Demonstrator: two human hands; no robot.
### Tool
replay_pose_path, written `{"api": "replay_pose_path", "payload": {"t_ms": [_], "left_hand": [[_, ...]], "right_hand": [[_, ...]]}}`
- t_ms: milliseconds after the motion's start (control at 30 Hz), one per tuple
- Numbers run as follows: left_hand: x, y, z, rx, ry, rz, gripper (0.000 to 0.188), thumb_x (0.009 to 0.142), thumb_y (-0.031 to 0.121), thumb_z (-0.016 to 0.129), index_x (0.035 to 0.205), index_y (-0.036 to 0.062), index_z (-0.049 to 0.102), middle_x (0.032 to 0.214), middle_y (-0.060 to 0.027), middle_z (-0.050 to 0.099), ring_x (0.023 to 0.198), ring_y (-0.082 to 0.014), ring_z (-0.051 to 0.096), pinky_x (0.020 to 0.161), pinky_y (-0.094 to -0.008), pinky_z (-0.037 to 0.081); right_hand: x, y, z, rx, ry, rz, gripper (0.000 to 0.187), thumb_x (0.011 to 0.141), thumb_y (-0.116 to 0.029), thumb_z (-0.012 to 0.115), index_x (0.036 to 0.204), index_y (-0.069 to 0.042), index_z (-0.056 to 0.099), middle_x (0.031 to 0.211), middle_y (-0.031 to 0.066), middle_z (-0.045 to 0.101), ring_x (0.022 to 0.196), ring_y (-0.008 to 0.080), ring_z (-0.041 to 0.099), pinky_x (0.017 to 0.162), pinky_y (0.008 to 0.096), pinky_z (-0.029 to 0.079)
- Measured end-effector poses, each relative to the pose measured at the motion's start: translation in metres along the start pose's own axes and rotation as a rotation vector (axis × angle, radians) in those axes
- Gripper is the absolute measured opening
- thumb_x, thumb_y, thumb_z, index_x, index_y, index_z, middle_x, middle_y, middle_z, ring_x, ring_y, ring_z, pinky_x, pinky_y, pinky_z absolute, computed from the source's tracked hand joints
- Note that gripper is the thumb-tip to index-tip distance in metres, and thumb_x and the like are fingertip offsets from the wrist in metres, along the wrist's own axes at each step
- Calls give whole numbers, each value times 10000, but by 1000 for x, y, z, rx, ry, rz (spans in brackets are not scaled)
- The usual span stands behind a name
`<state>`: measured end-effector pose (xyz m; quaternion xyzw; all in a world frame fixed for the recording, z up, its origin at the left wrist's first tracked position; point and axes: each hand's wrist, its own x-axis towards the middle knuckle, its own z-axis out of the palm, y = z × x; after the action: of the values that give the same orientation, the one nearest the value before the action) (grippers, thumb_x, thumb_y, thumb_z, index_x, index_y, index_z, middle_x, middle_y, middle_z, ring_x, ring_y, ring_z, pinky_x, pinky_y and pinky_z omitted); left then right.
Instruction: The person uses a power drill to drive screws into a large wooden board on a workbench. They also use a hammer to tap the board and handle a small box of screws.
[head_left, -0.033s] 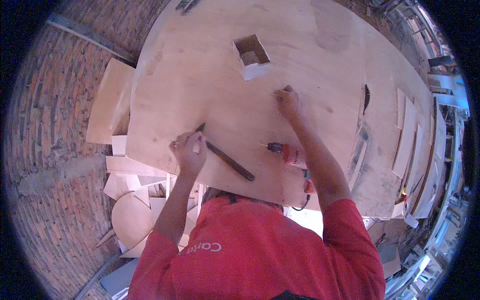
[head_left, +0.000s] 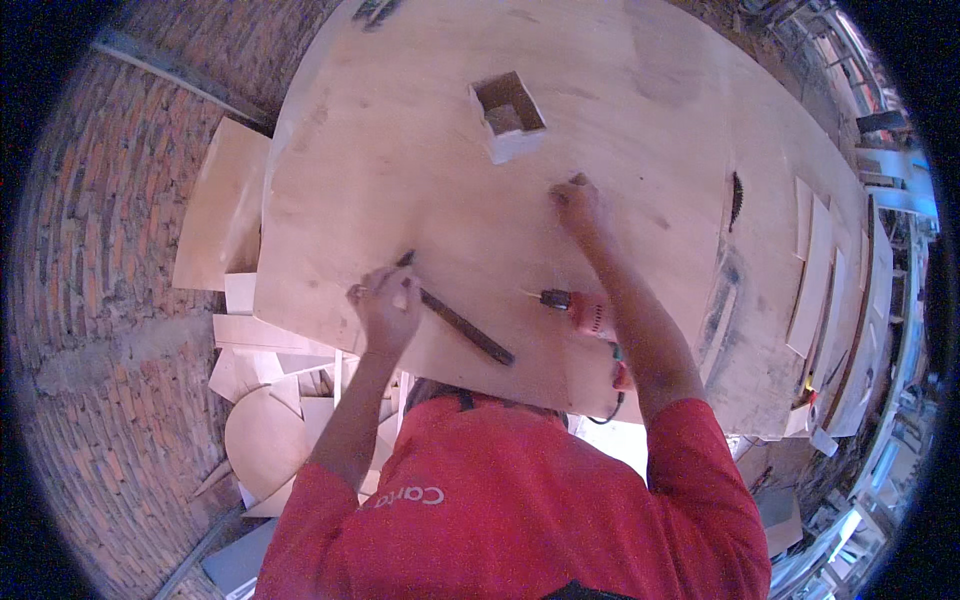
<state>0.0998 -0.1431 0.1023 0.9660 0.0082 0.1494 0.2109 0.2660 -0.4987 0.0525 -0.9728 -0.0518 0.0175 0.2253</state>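
Observation:
My left hand point(head_left: 387, 303) is over the near left part of the plywood sheet point(head_left: 420, 180), thumb and fingers drawn together. A dark tip point(head_left: 405, 258) pokes out past these fingers. Right beside the hand lies a long dark bar point(head_left: 468, 329), slanting toward me; whether the tip belongs to it I cannot tell. Farther out, my right hand point(head_left: 577, 203) rests on the sheet with curled fingers, and what they hold is hidden. A red corded drill point(head_left: 590, 312) with a thin bit lies by my right forearm. Beyond both hands stands a small open square box point(head_left: 515, 148).
A dark toothed blade piece point(head_left: 737, 202) lies to the right, near long wooden strips point(head_left: 812, 275). Wood offcuts and a round board point(head_left: 265, 440) are stacked at the lower left, beside a brick wall point(head_left: 110, 220). The drill's cord point(head_left: 609, 415) hangs over the near edge.

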Motion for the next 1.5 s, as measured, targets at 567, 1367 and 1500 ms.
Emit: {"api": "replay_pose_path", "payload": {"t_ms": [567,1367,1500], "left_hand": [[98,15,52,-1387,-397,-774,230,931,106,772,1111,-36,756,1052,-70,743,965,-134,670,845,-264,542],[221,-249,-58,-598,154,-518,510,962,422,728,1207,-24,742,1007,-106,776,950,-177,694,932,-328,533],[246,-233,-26,-588,129,-404,311,923,219,755,1103,-34,770,936,-90,776,838,-133,707,777,-279,571]], "right_hand": [[-38,-209,35,397,102,24,97,965,-87,643,1017,-18,687,965,173,684,866,367,683,740,437,548],[290,159,-19,-693,-49,-296,279,830,-284,731,939,-28,714,888,173,725,801,378,710,699,497,566],[322,221,-73,-1019,-128,-267,313,813,-321,790,951,-52,712,889,126,721,763,320,710,664,475,581]]}}
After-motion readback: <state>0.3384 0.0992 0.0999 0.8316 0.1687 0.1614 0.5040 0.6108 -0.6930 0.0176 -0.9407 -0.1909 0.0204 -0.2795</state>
